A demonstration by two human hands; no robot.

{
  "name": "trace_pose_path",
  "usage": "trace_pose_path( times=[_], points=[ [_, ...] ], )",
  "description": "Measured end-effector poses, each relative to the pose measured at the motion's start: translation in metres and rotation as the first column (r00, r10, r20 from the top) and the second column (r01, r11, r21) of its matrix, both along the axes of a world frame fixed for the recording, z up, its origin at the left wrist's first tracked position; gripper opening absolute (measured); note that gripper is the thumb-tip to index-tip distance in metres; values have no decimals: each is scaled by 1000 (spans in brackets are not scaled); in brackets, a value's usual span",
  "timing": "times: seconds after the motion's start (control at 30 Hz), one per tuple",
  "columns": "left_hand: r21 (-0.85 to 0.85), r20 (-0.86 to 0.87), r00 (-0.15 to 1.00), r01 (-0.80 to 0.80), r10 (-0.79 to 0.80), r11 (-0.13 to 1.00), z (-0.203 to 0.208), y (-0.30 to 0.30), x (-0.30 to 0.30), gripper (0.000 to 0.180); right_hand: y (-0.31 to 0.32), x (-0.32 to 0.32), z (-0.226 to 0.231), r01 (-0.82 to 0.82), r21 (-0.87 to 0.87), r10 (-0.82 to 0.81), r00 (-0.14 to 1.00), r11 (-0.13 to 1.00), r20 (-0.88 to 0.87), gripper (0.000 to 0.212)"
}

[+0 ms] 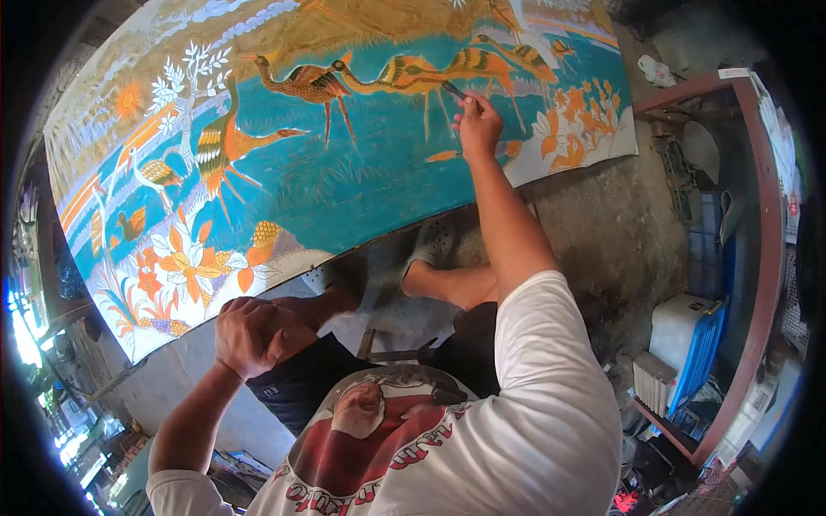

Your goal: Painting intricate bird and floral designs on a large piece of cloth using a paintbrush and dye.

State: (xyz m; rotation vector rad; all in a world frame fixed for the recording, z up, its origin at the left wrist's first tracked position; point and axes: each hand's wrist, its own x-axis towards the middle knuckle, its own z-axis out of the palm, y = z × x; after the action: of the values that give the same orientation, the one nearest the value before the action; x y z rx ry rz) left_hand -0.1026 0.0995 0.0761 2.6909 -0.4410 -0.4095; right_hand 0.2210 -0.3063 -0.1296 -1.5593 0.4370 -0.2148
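Observation:
A large painted panel (379, 189) with long-necked birds, flowers and teal water lies tilted in front of me. My right hand (479, 127) reaches over its upper right part, closed on a slim dark pen-like tool (453, 89). The tool's tip is at the orange and yellow birds; whether it touches the surface I cannot tell. Near the panel's lower edge, my left hand (249, 335) is curled closed by my left knee, apart from the painted birds. Its palm side is hidden, so I cannot make out whether anything is inside.
My feet in grey clogs (428, 243) stand below the panel's lower edge. On the right are a reddish wooden frame (757, 232), a white container (680, 325) and a blue plastic item (699, 353). Cluttered things line the left rim.

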Motion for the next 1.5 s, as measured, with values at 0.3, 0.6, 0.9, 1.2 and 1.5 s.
trace_pose_path(
  times=[0.3, 0.6, 0.9, 1.2, 1.5],
  points=[
    [-27, 28, 1000, -4, 5, 1000, -2, 7, -1, 55, 12, 16, -30, 13, -54, -11, 999, 998, 32, 29],
    [-21, 17, 1000, -26, 26, 999, -6, 11, -6, 55, 12, 18, -33, 31, -41, -28, 997, 999, 78, 25],
    [-18, 23, 999, -25, 25, 1000, -8, 12, -6, 58, 10, 21, -32, 6, -129, -2, 1000, 992, 30, 28],
    [-19, 15, 1000, -17, 17, 1000, -10, 14, -6, 58, 4, 23, -39, 39, -91, -33, 997, 995, 71, 29],
    [-23, -2, 1000, -20, 20, 1000, -8, 13, -6, 57, 4, 24, -41, -11, -119, 14, 1000, 993, 18, 29]
  ],
)
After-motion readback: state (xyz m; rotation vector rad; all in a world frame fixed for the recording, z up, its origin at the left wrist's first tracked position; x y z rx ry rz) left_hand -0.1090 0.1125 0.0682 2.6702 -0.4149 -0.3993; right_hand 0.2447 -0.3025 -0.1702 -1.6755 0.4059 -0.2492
